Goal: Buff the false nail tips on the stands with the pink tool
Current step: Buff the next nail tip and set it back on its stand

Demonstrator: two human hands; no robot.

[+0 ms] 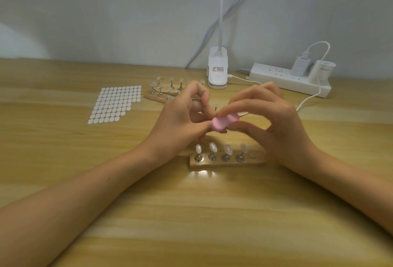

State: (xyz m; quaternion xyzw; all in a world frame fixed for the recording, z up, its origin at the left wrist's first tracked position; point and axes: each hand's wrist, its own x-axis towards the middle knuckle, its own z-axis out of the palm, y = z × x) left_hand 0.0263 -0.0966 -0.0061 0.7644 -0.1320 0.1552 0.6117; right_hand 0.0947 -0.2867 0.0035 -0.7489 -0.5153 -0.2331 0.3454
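Observation:
My right hand (pixel 270 118) pinches the pink tool (pixel 223 122), a small rounded pad, above the table's middle. Its pink face lies against what my left hand (pixel 185 116) pinches between thumb and fingers; a thin metal stem (pixel 215 107) shows just behind the fingers, but the held piece itself is mostly hidden. Below both hands lies a wooden stand (pixel 227 160) with several metal pegs carrying pale false nail tips (pixel 213 147); its rightmost socket (pixel 253 154) looks bare. A second wooden stand (pixel 158 94) with several more tips sits farther back, partly behind my left hand.
A sheet of white adhesive tabs (pixel 116 104) lies at the left. At the back stand a white clip lamp base (pixel 217 69) and a white power strip (pixel 291 79) with a charger; its white cable (pixel 308 99) runs behind my right hand. The wall is close behind.

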